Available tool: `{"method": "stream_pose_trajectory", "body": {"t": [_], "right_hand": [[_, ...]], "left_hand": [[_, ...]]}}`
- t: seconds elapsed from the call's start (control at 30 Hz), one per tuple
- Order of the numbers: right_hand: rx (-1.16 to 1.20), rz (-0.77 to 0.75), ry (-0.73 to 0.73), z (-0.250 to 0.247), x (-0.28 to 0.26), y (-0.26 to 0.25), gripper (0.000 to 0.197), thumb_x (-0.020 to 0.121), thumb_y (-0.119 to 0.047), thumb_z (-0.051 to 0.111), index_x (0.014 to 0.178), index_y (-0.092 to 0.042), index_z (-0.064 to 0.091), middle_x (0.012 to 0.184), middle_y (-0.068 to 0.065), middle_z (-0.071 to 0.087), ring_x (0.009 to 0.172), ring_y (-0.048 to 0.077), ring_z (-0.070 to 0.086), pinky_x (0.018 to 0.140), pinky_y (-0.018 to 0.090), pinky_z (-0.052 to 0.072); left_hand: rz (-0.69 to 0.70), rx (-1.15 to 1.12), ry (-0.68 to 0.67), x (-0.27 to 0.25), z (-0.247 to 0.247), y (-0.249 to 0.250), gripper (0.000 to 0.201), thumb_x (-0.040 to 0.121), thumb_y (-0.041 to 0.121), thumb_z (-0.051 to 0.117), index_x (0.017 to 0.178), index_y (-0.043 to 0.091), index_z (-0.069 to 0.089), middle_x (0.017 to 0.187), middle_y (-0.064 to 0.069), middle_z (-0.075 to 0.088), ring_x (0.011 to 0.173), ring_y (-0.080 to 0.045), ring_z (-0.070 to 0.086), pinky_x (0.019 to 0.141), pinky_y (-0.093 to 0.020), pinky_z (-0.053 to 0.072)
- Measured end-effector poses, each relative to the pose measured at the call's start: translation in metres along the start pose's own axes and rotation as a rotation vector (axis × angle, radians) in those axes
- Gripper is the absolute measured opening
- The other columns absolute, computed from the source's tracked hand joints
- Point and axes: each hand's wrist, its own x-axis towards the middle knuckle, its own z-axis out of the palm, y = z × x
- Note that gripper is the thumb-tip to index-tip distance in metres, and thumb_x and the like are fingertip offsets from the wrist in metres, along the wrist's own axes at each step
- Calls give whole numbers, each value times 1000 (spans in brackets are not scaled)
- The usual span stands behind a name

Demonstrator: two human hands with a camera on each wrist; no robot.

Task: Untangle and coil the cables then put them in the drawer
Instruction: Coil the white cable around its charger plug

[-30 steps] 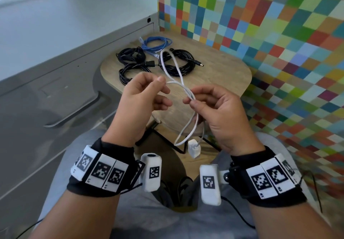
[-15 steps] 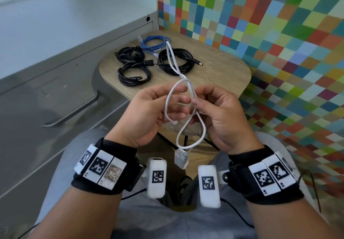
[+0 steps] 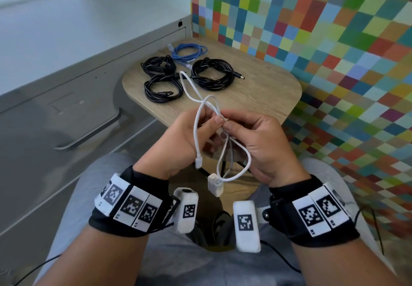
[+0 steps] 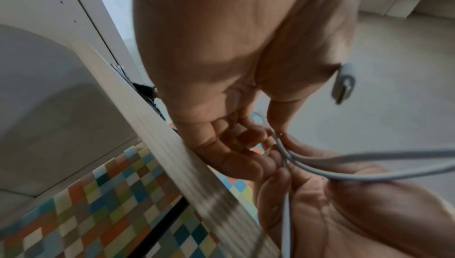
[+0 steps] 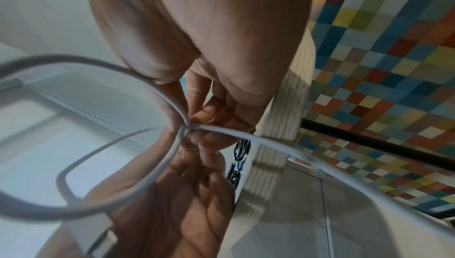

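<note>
Pinching a white cable [image 3: 201, 111] between them, the left hand [image 3: 178, 143] and the right hand [image 3: 256, 145] meet in front of the person's chest, above the near edge of a small wooden table [image 3: 263, 89]. The left thumb and curled fingers [image 4: 231, 157] close on the cable where its strands cross, and the right thumb and forefinger pinch the same crossing from the other side — both hands narrow, fingers bent round the cord. One loop rises above the hands and another hangs below the right palm; a small white connector [image 3: 198, 163] dangles by the left wrist, and a blockier white plug [image 3: 215, 184] hangs lower, between the two wrists. A free strand runs from the hands up over the tabletop, its tip lying between two black coils.

On the table, well apart from the hands, lie four coiled cables: a blue cable [image 3: 189, 52] at the far edge, a black bundle [image 3: 157, 65] beside it, a black coil [image 3: 161, 88] nearer the person, and a larger black coil with a barrel plug [image 3: 211, 74] to the right. To the left stands a grey cabinet whose drawer front [image 3: 55, 111] — shut — carries a curved metal handle [image 3: 89, 136]. A wall of coloured squares [image 3: 334, 29] backs the table.
</note>
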Motion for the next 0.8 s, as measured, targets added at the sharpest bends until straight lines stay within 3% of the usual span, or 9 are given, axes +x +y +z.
{"method": "stream_pose_trajectory", "body": {"t": [0.07, 0.17, 0.23, 0.3, 0.33, 0.53, 0.67, 0.8], "right_hand": [[16, -7, 4, 2, 0, 0, 24, 85, -7, 74, 109, -8, 78, 108, 24, 76, 97, 39, 74, 87, 49, 62], [114, 31, -20, 2, -1, -1, 30, 85, -6, 72, 115, -6, 75, 99, 23, 69, 80, 31, 73, 70, 43, 64], [180, 71, -56, 3, -2, -2, 33, 89, -2, 66, 122, -4, 70, 94, 21, 66, 70, 28, 71, 62, 41, 63], [214, 90, -96, 3, -3, -4, 35, 86, -4, 66, 121, -6, 70, 90, 20, 67, 68, 29, 69, 62, 42, 64], [227, 92, -112, 3, -3, -5, 35, 85, -5, 66, 119, -7, 70, 90, 20, 68, 67, 29, 68, 62, 41, 63], [264, 111, -125, 3, -1, -5, 48, 86, -7, 62, 133, -13, 64, 89, 15, 73, 68, 26, 67, 64, 38, 63], [352, 138, -154, -3, -1, -7, 43, 98, -2, 52, 139, -15, 58, 94, 14, 75, 72, 22, 68, 62, 34, 60], [296, 92, -188, -4, -1, -8, 45, 96, -4, 55, 141, -12, 58, 105, 20, 71, 78, 30, 64, 72, 39, 59]], "left_hand": [[-6, 19, 5, -1, 3, 0, 18, 107, 19, 54, 95, 6, 58, 93, -31, 68, 77, -38, 69, 67, -37, 59], [-20, 3, 7, -1, 3, 1, 16, 107, 19, 55, 98, 6, 59, 95, -35, 67, 82, -53, 65, 69, -45, 56], [-27, -29, 1, 0, 1, 2, 14, 105, 16, 56, 96, 6, 59, 88, -27, 68, 69, -41, 64, 62, -37, 53], [-24, -62, -18, 0, -1, 2, 12, 104, 14, 57, 96, 5, 59, 81, -16, 65, 64, -21, 61, 55, -25, 49], [-17, -72, -26, 0, -2, 3, 11, 103, 13, 57, 96, 5, 60, 81, -13, 64, 63, -18, 59, 53, -22, 47], [14, -43, 7, -1, 2, 2, 13, 104, 15, 58, 93, 10, 61, 82, -19, 63, 62, -19, 59, 53, -23, 47], [27, -34, 9, -1, 5, 5, 12, 105, 15, 57, 93, 12, 58, 80, -6, 68, 61, -13, 64, 56, -25, 50], [75, -70, 43, -3, 4, 10, 9, 100, 16, 61, 95, 9, 59, 86, -10, 66, 68, -25, 66, 56, -35, 50]]}}
